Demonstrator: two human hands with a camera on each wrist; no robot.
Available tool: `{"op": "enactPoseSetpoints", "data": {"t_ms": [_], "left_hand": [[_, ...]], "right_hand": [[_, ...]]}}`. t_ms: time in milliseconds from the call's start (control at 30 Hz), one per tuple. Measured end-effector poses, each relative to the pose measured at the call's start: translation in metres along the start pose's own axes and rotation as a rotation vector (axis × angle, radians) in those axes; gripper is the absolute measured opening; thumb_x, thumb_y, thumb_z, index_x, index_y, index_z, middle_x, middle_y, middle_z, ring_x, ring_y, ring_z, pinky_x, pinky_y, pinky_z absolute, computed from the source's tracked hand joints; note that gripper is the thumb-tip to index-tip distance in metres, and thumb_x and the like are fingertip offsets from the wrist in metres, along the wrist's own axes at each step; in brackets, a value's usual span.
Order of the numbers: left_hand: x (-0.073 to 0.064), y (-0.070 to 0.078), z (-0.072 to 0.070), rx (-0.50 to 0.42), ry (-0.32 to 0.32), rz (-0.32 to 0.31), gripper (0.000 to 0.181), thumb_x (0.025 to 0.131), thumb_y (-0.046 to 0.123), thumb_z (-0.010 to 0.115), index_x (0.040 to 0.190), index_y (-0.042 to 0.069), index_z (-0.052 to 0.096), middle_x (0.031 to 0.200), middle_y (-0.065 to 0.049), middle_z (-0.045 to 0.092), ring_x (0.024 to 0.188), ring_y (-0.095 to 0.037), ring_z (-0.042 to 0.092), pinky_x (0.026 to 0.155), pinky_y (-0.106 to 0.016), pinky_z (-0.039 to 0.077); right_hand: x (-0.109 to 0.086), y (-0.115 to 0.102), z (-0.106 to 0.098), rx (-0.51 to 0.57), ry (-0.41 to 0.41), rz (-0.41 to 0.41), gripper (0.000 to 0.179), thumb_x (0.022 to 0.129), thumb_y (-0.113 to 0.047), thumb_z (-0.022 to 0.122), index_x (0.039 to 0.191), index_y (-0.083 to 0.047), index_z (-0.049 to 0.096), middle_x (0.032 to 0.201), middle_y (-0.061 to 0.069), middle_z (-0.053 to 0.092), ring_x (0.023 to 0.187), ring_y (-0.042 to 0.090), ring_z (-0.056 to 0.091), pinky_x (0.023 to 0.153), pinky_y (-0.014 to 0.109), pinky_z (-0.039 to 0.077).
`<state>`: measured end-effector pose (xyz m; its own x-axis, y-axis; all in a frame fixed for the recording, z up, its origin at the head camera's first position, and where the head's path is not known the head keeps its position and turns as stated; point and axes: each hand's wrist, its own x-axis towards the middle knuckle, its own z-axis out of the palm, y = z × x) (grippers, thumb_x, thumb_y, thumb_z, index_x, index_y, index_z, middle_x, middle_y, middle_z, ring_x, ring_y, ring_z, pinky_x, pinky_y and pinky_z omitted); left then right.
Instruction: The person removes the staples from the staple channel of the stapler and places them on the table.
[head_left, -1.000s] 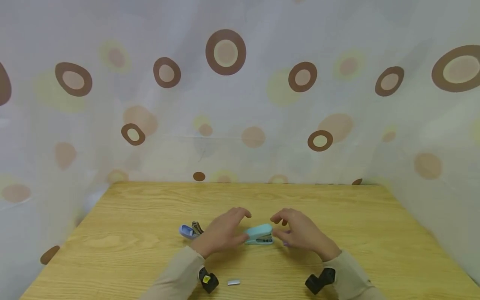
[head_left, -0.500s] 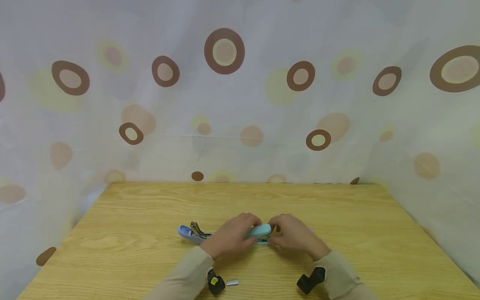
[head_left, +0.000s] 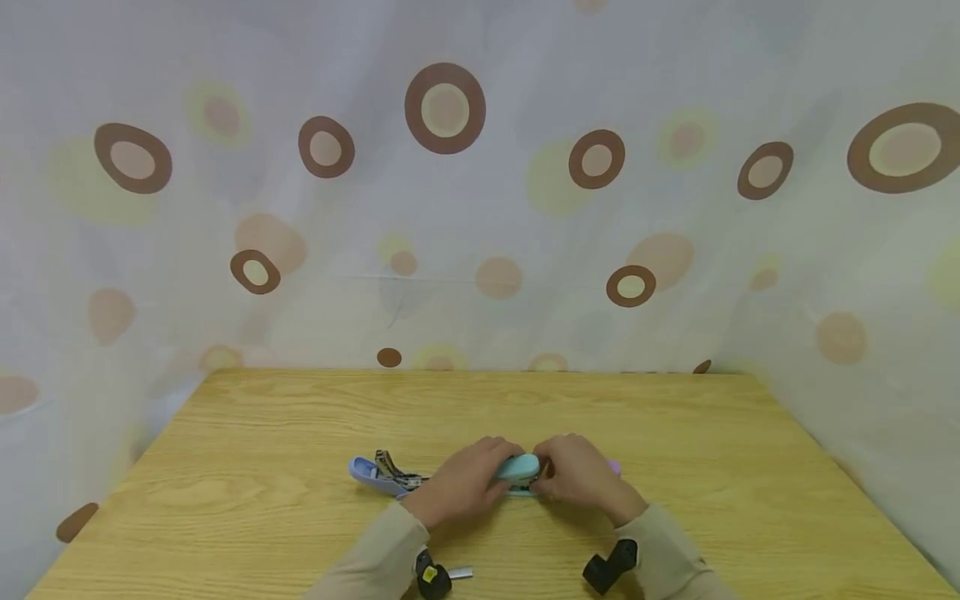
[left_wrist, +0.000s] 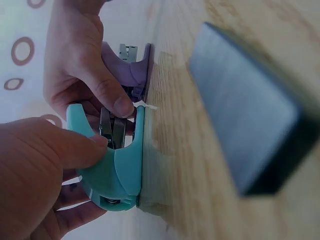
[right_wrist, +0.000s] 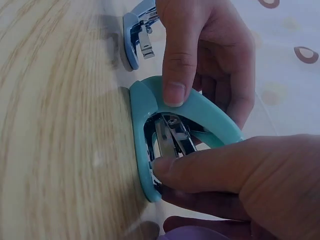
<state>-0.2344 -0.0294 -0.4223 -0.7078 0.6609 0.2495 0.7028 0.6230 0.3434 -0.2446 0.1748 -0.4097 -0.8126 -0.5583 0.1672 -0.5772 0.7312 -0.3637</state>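
Observation:
Both hands are on a teal stapler (head_left: 521,468) at the middle of the table. My left hand (head_left: 463,483) grips it round its rear body, thumb on the near side and fingers behind. At the front end, my right hand (head_left: 583,477) holds the metal staple channel (right_wrist: 167,137) between thumb and curled fingers. The stapler's top cover (left_wrist: 77,117) stands raised away from the channel, with the base (left_wrist: 141,150) down on the table. Fingers hide part of the channel's tip.
A blue stapler (head_left: 366,471), opened up, lies left of my left hand. Behind my right hand is a purple stapler (left_wrist: 127,70), mostly hidden in the head view. A strip of staples (head_left: 461,572) lies near the left wrist. A patterned curtain (head_left: 450,208) hangs behind the wooden table (head_left: 675,433).
My left hand has moved right onto the teal stapler and grips it. My right hand has come in from the right and taken hold of its front end.

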Motion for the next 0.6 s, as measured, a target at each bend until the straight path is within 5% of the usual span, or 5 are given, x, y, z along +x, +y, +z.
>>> {"op": "enactPoseSetpoints", "data": {"t_ms": [600], "left_hand": [[0.0026,0.0009,-0.0020,-0.020,0.069,0.040,0.033,0.084,0.000,0.070,0.117,0.005,0.064,0.102,-0.008,0.070,0.090,-0.015,0.064,0.079,-0.024,0.052]], "right_hand": [[-0.0014,-0.0026,0.0012,-0.013,0.049,0.038,0.015,0.070,-0.014,0.082,0.070,-0.017,0.067,0.064,-0.010,0.064,0.058,-0.001,0.054,0.055,0.019,0.044]]}}
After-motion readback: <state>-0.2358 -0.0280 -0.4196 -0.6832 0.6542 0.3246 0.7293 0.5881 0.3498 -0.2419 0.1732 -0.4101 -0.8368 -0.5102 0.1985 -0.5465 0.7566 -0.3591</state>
